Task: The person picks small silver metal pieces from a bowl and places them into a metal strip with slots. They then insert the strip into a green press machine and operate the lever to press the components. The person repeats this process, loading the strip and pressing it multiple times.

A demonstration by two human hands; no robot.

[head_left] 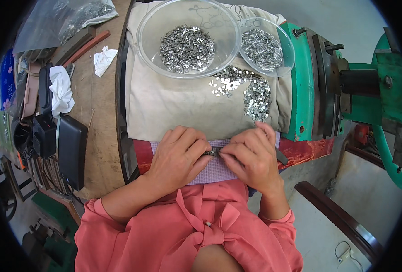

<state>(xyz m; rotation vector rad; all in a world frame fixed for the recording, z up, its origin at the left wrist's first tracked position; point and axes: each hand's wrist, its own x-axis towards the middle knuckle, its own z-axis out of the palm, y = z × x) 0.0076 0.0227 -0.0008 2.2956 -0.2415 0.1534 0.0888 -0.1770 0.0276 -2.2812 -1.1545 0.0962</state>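
My left hand [178, 152] and my right hand [253, 156] meet close to my body, fingers bent, over a purple checked cloth [205, 174]. Thumb and fingertips of both pinch a short, dark, segmented metal piece [214, 151] between them. Much of it is covered by my fingers. Beside the right hand sticks out the end of a dark flat bar [281, 156]; whether that hand holds it is hidden. Just beyond the right hand, a trail of small flat silvery metal pieces [257, 99] lies on the beige cloth [178, 104].
A large clear bowl [142, 41] of short metal bits stands at the back, touching a smaller clear bowl [291, 50] of bent wire-like pieces. Green machinery [296, 90] borders the right. On the wooden table [101, 149] at left are a black case [71, 149] and crumpled tissue [61, 90].
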